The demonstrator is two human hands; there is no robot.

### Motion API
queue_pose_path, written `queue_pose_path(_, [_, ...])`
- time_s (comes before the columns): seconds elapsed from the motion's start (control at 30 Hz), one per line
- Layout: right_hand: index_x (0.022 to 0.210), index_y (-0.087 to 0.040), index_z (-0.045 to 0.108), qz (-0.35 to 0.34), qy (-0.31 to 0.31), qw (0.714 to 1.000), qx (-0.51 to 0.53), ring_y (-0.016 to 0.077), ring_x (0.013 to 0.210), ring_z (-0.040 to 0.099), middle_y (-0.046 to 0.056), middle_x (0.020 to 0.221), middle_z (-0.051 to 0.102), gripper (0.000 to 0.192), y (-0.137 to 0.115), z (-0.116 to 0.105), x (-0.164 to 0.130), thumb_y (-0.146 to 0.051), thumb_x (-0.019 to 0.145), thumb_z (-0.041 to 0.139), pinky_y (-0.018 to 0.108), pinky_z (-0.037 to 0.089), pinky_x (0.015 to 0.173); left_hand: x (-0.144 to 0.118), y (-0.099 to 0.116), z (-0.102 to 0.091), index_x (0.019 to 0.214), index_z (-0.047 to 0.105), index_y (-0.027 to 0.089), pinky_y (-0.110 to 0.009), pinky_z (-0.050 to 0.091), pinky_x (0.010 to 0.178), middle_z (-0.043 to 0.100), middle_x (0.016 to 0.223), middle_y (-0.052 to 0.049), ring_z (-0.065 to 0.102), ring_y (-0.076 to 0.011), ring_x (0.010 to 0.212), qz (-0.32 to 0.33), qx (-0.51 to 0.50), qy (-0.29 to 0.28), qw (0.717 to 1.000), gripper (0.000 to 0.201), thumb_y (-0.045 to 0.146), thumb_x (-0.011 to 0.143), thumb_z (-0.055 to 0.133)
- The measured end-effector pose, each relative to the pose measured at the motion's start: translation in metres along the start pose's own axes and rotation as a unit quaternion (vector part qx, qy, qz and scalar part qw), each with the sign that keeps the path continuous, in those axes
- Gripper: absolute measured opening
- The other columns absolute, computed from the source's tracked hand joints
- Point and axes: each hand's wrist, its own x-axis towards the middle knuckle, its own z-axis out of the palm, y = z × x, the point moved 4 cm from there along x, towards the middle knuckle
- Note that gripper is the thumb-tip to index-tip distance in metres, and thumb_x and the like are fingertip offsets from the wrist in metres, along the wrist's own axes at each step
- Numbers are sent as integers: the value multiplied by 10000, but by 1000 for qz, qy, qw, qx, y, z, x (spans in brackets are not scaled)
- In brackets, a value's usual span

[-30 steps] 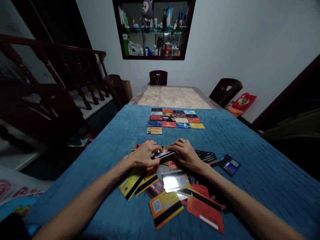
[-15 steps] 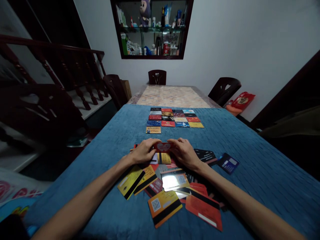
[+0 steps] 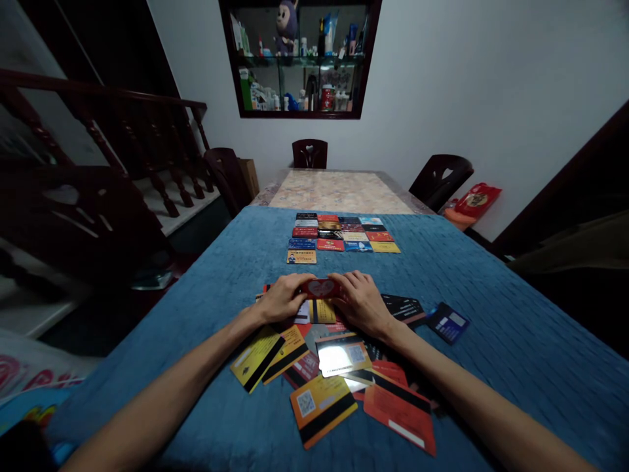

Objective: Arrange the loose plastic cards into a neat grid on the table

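Two sets of fingers meet on one red card point(image 3: 320, 287): the left hand point(image 3: 284, 298) pinches its left end and the right hand point(image 3: 360, 300) pinches its right end, so the card is held between them, face up, just above the loose pile of cards point(image 3: 339, 367). It shows a pale heart-like mark on its red face; the print is too small to read. Both hands are closed on the card's short edges, with the thumbs hidden beneath.

Under and behind the wrists the pile lies scattered and overlapping on the blue cloth point(image 3: 491, 314) that covers the near part of the tabletop. Most of these cards lie back up, showing dark magnetic stripes. A yellow card point(image 3: 250, 358) lies by the left forearm, an orange card with a QR code point(image 3: 322, 408) lies nearest the camera, and a dark blue card point(image 3: 448, 322) sits apart to the right.

Further out, well apart from the hands, a neat grid of cards point(image 3: 343, 237) lies face up in rows. Its front row looks short, with a yellow card at its left end and open cloth beside it.

Judging from this, the step in hand is carrying a picked, face-up card from the pile toward the grid. The next move seems to call for a forward reach and a square, flat placing beside the last card, without nudging the rows.
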Motion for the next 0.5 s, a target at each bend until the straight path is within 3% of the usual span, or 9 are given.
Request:
queue_pose_path(0.27, [1290,-161,548,1,4,1000,-22,288,1019,542,146,1154,643,449,1,-2,1,-328,891,669,418,392,847,2,3,-4,1259,565,188,-355,526,924,708,1141,-62,669,-202,1000,-54,-44,19,997,461,89,809,566])
queue_pose_path(0.43, [1303,-208,557,1,9,999,-31,295,1027,517,141,1161,623,433,2,-5,1,-274,885,650,425,394,853,1,5,-2,1285,505,167,-304,528,757,698,908,-23,656,-177,781,-74,-55,17,996,485,91,808,544])
queue_pose_path(0.5, [1291,-207,568,1,14,999,-41,298,1031,503,142,1163,609,434,2,-7,1,-255,869,658,421,394,843,1,5,0,1280,491,159,-308,529,761,687,917,-31,653,-180,787,-69,-44,23,996,473,95,814,538])
